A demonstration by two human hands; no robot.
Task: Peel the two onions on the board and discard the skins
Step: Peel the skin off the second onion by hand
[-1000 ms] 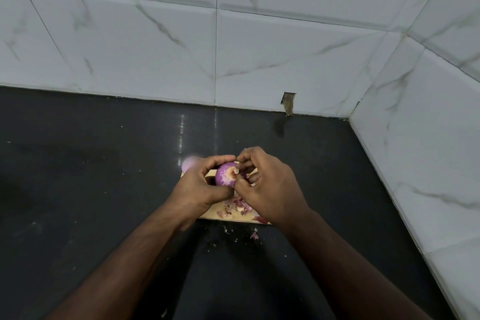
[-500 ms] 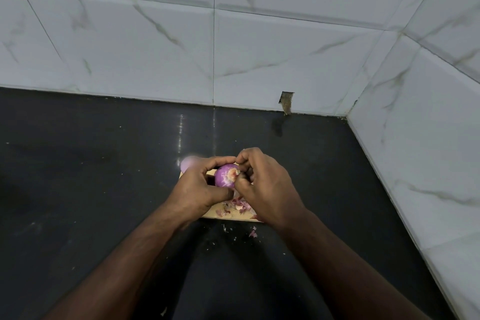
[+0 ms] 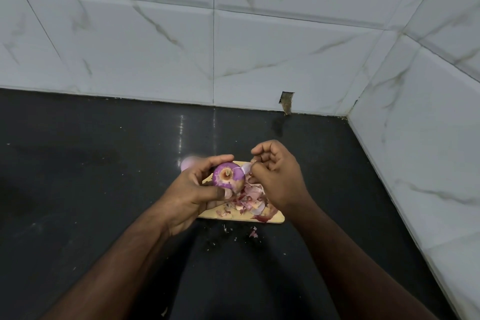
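Observation:
My left hand (image 3: 193,192) grips a purple onion (image 3: 228,175) above the wooden board (image 3: 270,219), root end toward me. Just to the onion's right, my right hand (image 3: 279,176) pinches a thin pale strip of skin (image 3: 246,167) that still joins the onion. A heap of loose red and pale skins (image 3: 250,199) lies on the board under both hands. A second, pale pink onion (image 3: 186,163) shows at the board's far left corner, mostly hidden behind my left hand.
The board sits on a dark stone counter (image 3: 78,176). Small skin scraps (image 3: 253,234) lie on the counter in front of the board. White marble-look tiled walls (image 3: 259,47) close the back and right side, with a small notch (image 3: 286,101) at the base.
My right hand has drawn away to the right from the onion, pulling a strip of skin off it. More of the onion and the skin heap is uncovered.

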